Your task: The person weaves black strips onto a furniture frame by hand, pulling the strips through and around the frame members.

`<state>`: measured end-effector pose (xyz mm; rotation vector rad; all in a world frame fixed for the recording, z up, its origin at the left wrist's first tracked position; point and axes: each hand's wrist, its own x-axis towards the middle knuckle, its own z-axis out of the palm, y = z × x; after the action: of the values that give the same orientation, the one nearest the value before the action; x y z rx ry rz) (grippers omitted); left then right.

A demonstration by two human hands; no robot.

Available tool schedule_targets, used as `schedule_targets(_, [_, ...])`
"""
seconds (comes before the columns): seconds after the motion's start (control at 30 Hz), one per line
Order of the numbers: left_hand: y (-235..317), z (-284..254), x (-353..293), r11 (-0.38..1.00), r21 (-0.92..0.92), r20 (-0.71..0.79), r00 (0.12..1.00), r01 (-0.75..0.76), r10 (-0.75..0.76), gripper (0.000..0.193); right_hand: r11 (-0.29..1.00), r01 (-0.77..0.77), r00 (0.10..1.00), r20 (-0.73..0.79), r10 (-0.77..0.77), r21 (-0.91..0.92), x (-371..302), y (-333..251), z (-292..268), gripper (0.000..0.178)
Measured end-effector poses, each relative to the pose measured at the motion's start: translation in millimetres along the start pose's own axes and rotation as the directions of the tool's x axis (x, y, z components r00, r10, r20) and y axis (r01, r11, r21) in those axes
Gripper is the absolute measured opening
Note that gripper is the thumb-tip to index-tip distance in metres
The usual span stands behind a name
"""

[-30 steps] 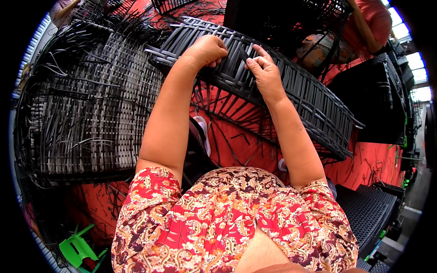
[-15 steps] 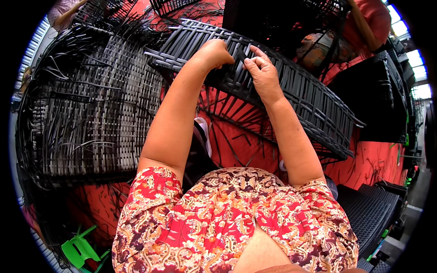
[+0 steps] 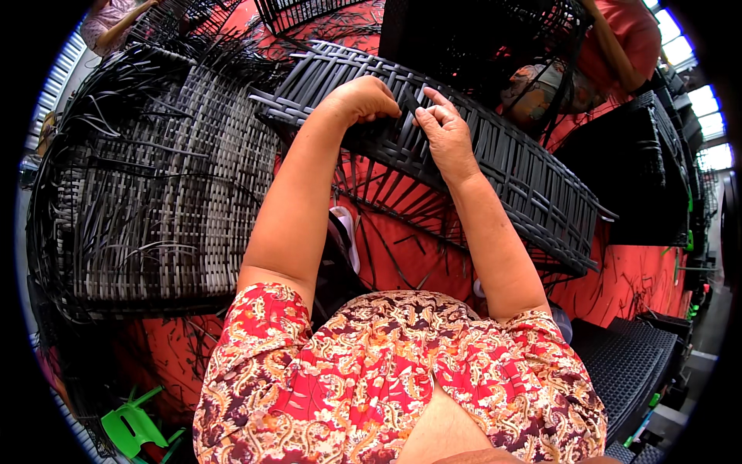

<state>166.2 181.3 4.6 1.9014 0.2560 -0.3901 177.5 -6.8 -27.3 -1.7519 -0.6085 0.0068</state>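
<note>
A long dark grey woven wicker panel (image 3: 533, 174) with open ribs stretches diagonally in front of me. Both my hands are at its upper left part. My left hand (image 3: 360, 100) has its fingers curled down at the weave; whatever they grip is hidden behind them. My right hand (image 3: 448, 138) pinches a short black flat strip (image 3: 412, 102) between thumb and index finger, while the other fingers are partly bent. A small gap separates the two hands, with the strip between them.
A large grey-black woven piece (image 3: 166, 193) with loose strand ends stands at left. Strip scraps litter the red floor (image 3: 394, 255). A green plastic stool (image 3: 133, 429) is at lower left. Black woven pieces (image 3: 622, 359) lie at right. Another person (image 3: 618, 46) sits at upper right.
My left hand has shifted slightly down and its fingers have loosened a little. The right hand still pinches the strip. The whole view has moved slightly.
</note>
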Motion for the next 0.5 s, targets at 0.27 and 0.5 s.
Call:
schedule_targets(0.27, [-6.3, -3.5, -0.2, 0.953, -0.303, 0.065, 0.998, 0.022, -0.002, 0.011, 0.991, 0.012, 0.999, 0.032, -0.008, -0.131, 5.9, 10.3, -2.5, 0.019])
schedule_targets(0.5, [-11.7, -4.1, -0.7, 0.892, -0.451, 0.103, 0.994, 0.018, 0.031, 0.018, 0.880, 0.064, 0.964, 0.257, 0.067, -0.470, 8.0, -4.5, -4.0, 0.020])
